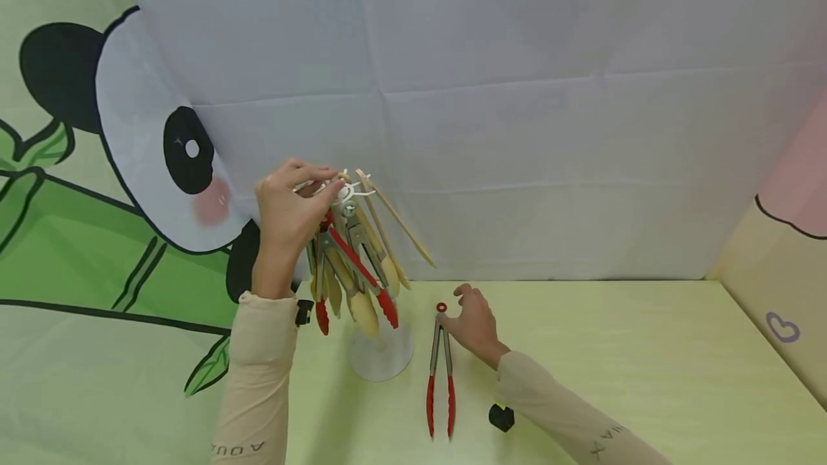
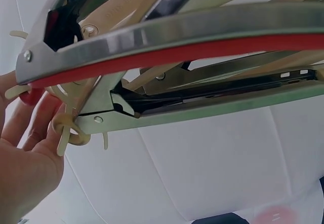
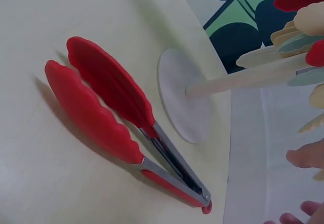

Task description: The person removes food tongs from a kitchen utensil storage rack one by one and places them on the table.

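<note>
My left hand is at the top of a white stand, its thumb and fingers round a hook and the red loop of metal tongs with red tips. In the left wrist view, these tongs stretch away from the fingertips, and a beige ring hangs beside the thumb. A second pair of red-tipped tongs lies spread on the table, its red ring towards the wall. Close to that ring is my right hand, holding nothing, thumb and fingers apart; the right wrist view shows a gap to the tongs.
Several beige-tipped tongs and thin wooden tongs hang around the stand. Its round white base rests on the pale table, left of the lying tongs. Behind hangs a white cloth with a printed panda.
</note>
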